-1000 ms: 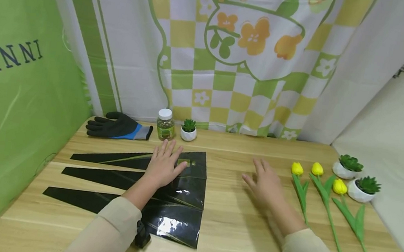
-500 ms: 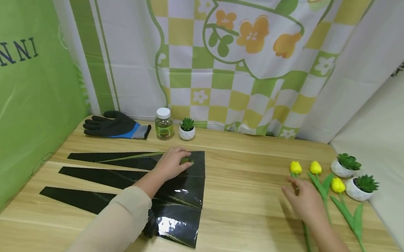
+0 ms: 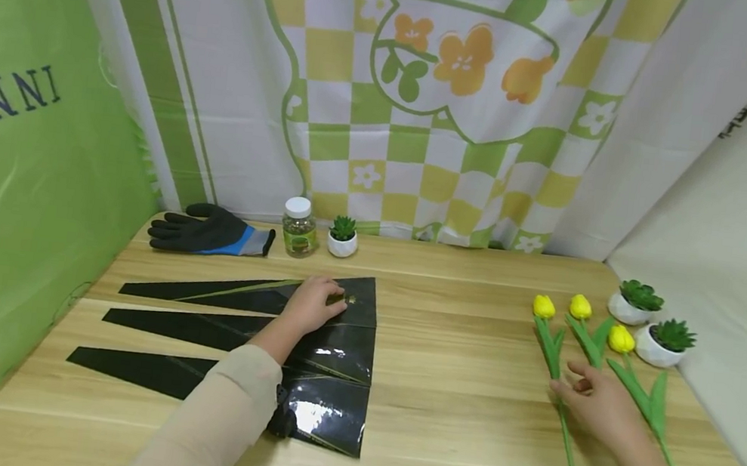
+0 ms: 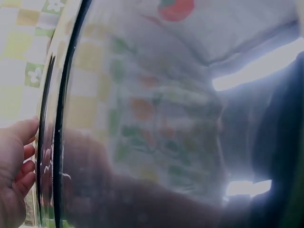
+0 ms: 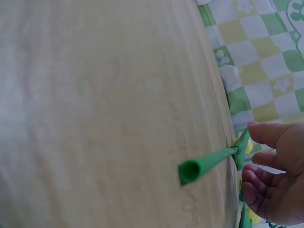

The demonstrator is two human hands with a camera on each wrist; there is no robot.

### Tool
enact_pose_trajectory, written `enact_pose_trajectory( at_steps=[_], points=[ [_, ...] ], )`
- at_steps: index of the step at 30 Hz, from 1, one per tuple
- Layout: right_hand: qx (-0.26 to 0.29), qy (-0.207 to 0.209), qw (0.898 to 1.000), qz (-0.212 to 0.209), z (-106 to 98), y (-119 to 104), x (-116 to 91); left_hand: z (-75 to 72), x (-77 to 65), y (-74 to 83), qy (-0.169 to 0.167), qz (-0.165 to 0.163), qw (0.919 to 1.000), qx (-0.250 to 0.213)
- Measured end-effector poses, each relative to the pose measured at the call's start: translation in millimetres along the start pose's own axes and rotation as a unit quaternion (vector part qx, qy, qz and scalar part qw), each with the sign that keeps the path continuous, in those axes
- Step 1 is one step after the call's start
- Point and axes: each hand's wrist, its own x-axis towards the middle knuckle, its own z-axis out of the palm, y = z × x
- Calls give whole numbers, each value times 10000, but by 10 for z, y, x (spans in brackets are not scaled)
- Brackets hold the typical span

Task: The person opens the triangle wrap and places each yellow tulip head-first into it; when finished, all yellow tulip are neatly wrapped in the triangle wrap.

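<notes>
My left hand (image 3: 314, 304) rests on the farthest of three tapered, glossy black plastic sleeves (image 3: 362, 292), its fingers bent and a gap showing between thumb and index finger. In the left wrist view, the thumb and fingertips of that hand (image 4: 14, 175) are right at the far sleeve (image 4: 40, 161), beyond a large shiny one. On the right, my right hand (image 3: 604, 409) is at the green stem (image 3: 571, 451) of the leftmost yellow tulip (image 3: 544, 306). The right wrist view shows that hand (image 5: 285, 175) with thumb and fingers apart beside the tulip stem (image 5: 209, 164).
Two more yellow tulips (image 3: 581, 306) lie beside the right hand, near two potted succulents (image 3: 666, 343). Along the back stand a small succulent (image 3: 342, 237) and a white-lidded jar (image 3: 299, 229), with a black-and-blue work glove (image 3: 213, 231) to their left. A curtain (image 3: 403, 145) hangs behind the table.
The left hand's fingers, spread straight on the sleeve at first, have bent. The right hand has moved rightward from mid-table to the leftmost tulip's stem, then down along it.
</notes>
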Motion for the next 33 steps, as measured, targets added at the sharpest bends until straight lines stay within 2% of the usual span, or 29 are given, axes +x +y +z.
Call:
enact_pose_trajectory(
  at_steps=[4,9,15,23,26,33],
  points=[
    [-48,-233,9996,162,27,42,-14,13,-4,-26,51,11,9999,-110],
    [-93,-366,9992,143,59,58,-19,28,0,-57,48,-63,9997,-243],
    [-85,-350,9993,72,75,67,-4,57,1,-107,241,-44,9989,-393],
    [-130,-270,9995,35,83,89,11,71,-42,-98,567,-22,9972,-479],
    [-133,-254,9996,34,92,107,18,63,-50,-84,601,6,9971,-468],
    [-121,-254,9996,46,92,117,26,73,-25,-82,398,-94,9987,-309]
  ],
)
